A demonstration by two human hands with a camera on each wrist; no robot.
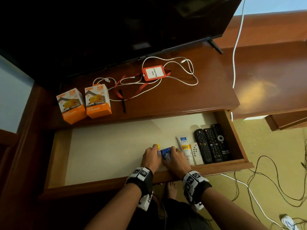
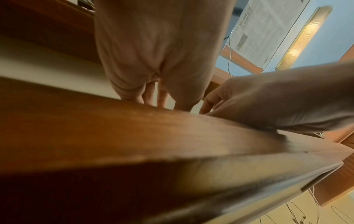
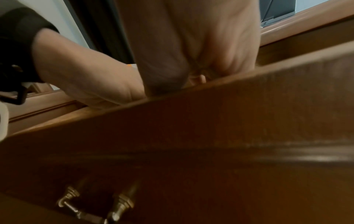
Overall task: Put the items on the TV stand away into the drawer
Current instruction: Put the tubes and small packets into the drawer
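Both hands reach into the open drawer (image 1: 106,151), which has a white liner. In the head view my left hand (image 1: 152,154) holds a small yellow-and-blue tube (image 1: 158,148) on the drawer floor. Right beside it, my right hand (image 1: 175,155) holds a blue packet (image 1: 165,153). Two orange charger boxes (image 1: 98,101), white cables (image 1: 181,78), a red badge holder (image 1: 153,73) with its lanyard and a black pen (image 1: 122,102) lie on the TV stand (image 1: 207,90). In both wrist views the drawer front (image 3: 191,136) hides the fingertips and the items.
Three black remotes (image 1: 211,144), a small white remote (image 1: 196,153) and two tubes (image 1: 184,145) lie at the drawer's right end. The drawer's left half shows bare liner. The TV (image 1: 116,27) overhangs the stand. Loose cables (image 1: 265,180) trail on the floor at right.
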